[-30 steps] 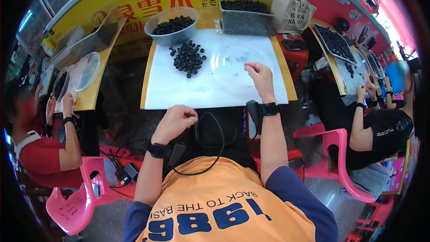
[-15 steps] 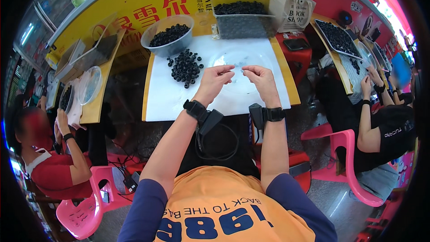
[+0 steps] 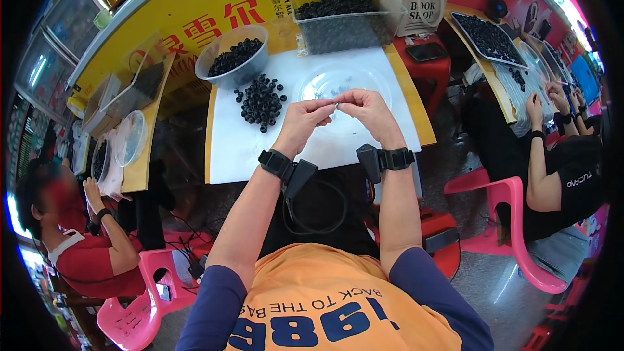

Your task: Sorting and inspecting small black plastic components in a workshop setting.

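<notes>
Over the near edge of a round clear plastic tray point(image 3: 317, 88), my left hand point(image 3: 300, 123) and my right hand point(image 3: 372, 114) meet fingertip to fingertip. Both are closed in a pinch. A tiny dark and pale thing shows between the fingertips, too small to name. Small bluish bits point(image 3: 346, 80) lie in the tray. Left of my hands, a loose pile of small black ring-like pieces point(image 3: 261, 103) rests on a white sheet point(image 3: 224, 146). Behind the pile stands a clear bowl point(image 3: 205, 65) of similar black pieces.
A large clear bin point(image 3: 338, 36) of black pieces stands at the back, beside a cream tote bag point(image 3: 416, 10). A phone point(image 3: 426, 52) lies on a red stool point(image 3: 434, 81). People work at tables point(image 3: 146, 169) on both sides, with pink chairs point(image 3: 513, 221) nearby.
My hands were slightly apart and have come together, fingertips now touching. The whole view has shifted a little. The black pile looks unchanged.
</notes>
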Demonstrator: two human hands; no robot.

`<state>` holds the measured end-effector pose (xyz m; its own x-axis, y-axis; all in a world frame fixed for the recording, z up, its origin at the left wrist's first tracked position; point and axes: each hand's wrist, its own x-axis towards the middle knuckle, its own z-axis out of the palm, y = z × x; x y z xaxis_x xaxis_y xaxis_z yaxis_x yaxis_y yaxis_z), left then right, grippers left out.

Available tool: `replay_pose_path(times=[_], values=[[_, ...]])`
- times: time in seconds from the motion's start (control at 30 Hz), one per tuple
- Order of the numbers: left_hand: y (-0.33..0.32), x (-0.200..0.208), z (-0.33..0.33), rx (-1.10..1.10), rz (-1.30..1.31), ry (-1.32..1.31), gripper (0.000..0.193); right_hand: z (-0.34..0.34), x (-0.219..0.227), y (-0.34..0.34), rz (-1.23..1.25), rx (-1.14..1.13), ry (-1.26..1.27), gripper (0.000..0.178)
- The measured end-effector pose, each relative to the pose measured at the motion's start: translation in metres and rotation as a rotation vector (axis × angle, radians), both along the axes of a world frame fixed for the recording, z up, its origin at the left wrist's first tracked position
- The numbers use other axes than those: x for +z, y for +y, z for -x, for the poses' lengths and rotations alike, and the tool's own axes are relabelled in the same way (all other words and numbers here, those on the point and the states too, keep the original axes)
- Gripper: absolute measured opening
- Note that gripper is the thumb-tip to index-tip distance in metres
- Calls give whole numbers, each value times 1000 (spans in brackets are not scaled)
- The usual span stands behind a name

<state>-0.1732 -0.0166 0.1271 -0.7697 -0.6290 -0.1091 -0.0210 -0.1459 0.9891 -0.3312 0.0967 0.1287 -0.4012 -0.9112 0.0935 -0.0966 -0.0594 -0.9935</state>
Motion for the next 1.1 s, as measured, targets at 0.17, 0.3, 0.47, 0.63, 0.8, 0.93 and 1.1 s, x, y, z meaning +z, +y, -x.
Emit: replay_pose_path(times=[0.17, 0.3, 0.47, 0.63, 0.8, 0.93, 1.1], values=[[-4, -8, 4, 18, -33, 11, 26, 7, 1, -5, -5, 39, 120, 17], [-5, -11, 6, 91, -100, 17, 23, -1, 5, -8, -11, -48, 272, 15], [-7, -16, 7, 144, -203, -73, 23, -11, 5, -9, -42, -162, 388, 16], [-13, -22, 8, 184, -302, -119, 23, -12, -3, -13, 26, -180, 354, 17], [-15, -23, 6, 164, -168, -113, 20, -9, -10, -18, -99, -128, 331, 20], [-14, -22, 6, 198, -20, -122, 19, -14, -12, -21, -50, -111, 335, 20], [-18, -16, -1, 208, 13, -186, 19, -21, -13, -25, -15, -134, 309, 18]])
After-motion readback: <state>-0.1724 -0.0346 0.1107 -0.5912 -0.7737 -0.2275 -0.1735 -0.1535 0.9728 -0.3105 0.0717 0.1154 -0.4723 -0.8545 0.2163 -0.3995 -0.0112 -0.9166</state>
